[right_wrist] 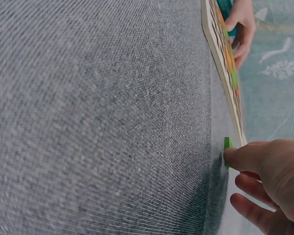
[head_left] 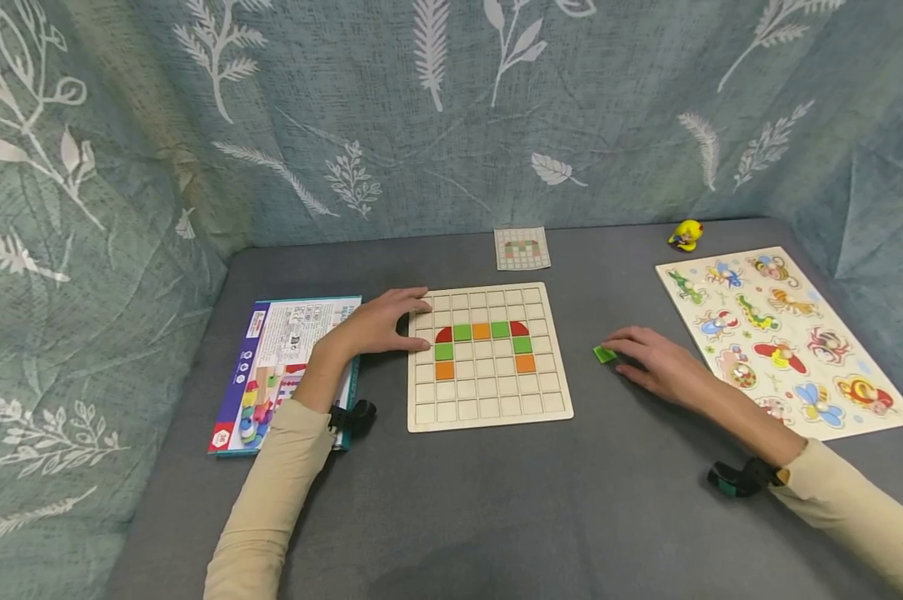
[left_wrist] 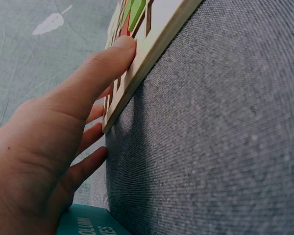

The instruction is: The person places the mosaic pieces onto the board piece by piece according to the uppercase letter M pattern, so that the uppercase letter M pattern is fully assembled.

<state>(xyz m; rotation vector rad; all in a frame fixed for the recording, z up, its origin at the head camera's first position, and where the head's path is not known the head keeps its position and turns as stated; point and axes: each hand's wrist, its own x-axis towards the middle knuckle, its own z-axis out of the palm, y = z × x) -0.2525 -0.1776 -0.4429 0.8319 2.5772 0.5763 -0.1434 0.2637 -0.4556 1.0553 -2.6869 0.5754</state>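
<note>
A pale wooden grid board [head_left: 489, 408] lies mid-table with green, orange and red tiles set in an arch. At its left side is my left hand [head_left: 382, 321], thumb and fingers spread. The left wrist view has the thumb on the board's rim [left_wrist: 137, 73] near a red tile [left_wrist: 126, 25]. To the right of the board, my right hand [head_left: 657, 367] pinches a small green tile [head_left: 604, 356] between thumb and fingers. In the right wrist view this green tile [right_wrist: 227, 152] is seen edge-on, partly covered by the thumb.
Behind the board lies a pattern card [head_left: 522, 249] with a similar arch. A boxed toy set [head_left: 271, 333] sits under the left forearm. An insect puzzle board [head_left: 864, 367] lies at the right, beyond the right hand. A yellow figurine [head_left: 686, 235] stands at the back.
</note>
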